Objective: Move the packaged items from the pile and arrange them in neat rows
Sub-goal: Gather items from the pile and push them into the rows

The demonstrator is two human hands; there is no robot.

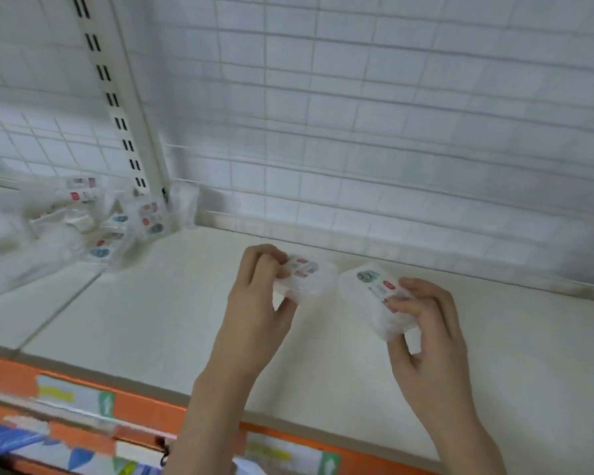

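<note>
Plainly little was done: the cream shelf board (172,303) carried no rows, and the jumbled pile of clear-wrapped white packets (83,228) sat at its back-left corner. Near the back edge, the left hand (254,296) pinched one small packet (306,275); the right hand (429,323) gripped another (371,296).

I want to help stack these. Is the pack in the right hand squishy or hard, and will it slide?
Probably squishy: the pack has rounded corners and the right hand grips it with curled fingers. Likely light, since fingertips alone hold it up. Its clear wrap looks glossy, so it may slide on the smooth shelf. The picture is blurry, so I can't be sure.
</note>
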